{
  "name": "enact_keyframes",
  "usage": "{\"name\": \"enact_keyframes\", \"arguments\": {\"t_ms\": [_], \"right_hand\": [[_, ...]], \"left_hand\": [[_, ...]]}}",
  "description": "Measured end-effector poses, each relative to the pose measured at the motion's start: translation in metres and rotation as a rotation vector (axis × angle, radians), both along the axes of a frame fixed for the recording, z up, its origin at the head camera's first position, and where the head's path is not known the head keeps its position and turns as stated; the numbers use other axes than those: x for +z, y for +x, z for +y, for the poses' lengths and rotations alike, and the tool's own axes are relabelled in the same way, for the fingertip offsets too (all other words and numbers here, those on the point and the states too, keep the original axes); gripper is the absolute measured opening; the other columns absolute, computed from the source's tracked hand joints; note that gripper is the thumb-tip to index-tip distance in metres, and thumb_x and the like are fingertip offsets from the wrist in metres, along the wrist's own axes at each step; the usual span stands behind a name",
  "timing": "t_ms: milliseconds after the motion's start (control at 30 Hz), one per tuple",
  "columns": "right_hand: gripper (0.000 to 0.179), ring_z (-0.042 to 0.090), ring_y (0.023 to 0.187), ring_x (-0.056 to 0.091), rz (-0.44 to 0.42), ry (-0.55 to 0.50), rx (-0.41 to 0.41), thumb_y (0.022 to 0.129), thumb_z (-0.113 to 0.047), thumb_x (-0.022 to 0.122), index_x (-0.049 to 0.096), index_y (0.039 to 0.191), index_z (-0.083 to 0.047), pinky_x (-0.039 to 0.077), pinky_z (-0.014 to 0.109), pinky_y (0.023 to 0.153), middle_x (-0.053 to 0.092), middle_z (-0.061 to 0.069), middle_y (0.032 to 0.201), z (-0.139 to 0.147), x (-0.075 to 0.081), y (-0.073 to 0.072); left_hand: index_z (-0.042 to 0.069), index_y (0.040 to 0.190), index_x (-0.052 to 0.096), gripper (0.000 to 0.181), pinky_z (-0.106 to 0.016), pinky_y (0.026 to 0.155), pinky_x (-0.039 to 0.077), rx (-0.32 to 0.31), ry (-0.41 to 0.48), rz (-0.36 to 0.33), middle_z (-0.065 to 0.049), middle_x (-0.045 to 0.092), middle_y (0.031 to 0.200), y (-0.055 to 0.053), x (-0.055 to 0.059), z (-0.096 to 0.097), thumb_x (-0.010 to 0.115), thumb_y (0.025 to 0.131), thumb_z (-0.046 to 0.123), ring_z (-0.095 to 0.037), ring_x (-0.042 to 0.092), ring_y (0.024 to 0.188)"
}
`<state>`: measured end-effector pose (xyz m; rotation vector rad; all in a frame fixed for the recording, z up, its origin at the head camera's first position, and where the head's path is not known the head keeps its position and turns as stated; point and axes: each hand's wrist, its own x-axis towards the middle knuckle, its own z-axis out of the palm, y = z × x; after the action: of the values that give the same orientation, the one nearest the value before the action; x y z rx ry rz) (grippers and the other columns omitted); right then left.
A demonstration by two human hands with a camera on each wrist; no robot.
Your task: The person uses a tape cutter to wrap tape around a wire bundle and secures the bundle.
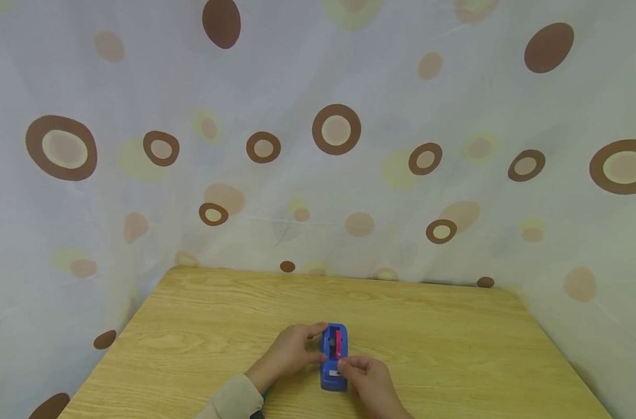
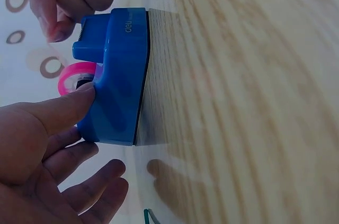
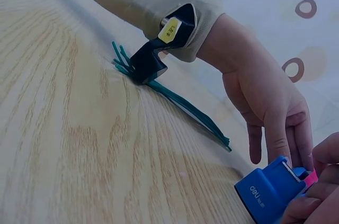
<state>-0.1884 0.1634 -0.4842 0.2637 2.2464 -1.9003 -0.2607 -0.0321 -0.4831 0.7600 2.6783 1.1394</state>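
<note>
A blue tape dispenser [image 1: 327, 382] stands on the wooden table with a pink-cored tape roll [image 1: 338, 343] in it. My left hand [image 1: 291, 348] holds the dispenser by its far end, thumb on the near side beside the roll and a finger at the end. In the left wrist view, the other left fingers spread loosely below the dispenser [image 2: 122, 81]. My right hand [image 1: 374, 384] is at the toothed cutter end, thumb and forefinger pinching the clear tape's end just above it. The tape itself shows only faintly between fingers and roll.
A bundle of green ties [image 3: 190, 110] lies on the table [image 3: 63, 144] under the left forearm. A dark wrist mount with a yellow label [image 3: 170, 29] is strapped on the left sleeve. A dotted curtain [image 1: 297, 174] hangs behind and beside the table.
</note>
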Motion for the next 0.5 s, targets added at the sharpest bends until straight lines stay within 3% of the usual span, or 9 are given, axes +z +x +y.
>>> {"name": "enact_keyframes", "arguments": {"t_ms": [500], "right_hand": [[0.027, 0.009, 0.059, 0.046, -0.024, -0.048, -0.018, 0.094, -0.024, 0.069, 0.071, 0.104, 0.001, 0.038, 0.022, 0.052, 0.056, -0.006, 0.068, -0.0021, 0.0005, 0.0053]], "left_hand": [[0.016, 0.140, 0.057, 0.063, -0.044, 0.095, 0.049, 0.009, -0.002, -0.005, -0.004, 0.059, 0.137, 0.0001, 0.0008, 0.0007, 0.082, 0.083, 0.024, -0.029, 0.060, 0.119]]}}
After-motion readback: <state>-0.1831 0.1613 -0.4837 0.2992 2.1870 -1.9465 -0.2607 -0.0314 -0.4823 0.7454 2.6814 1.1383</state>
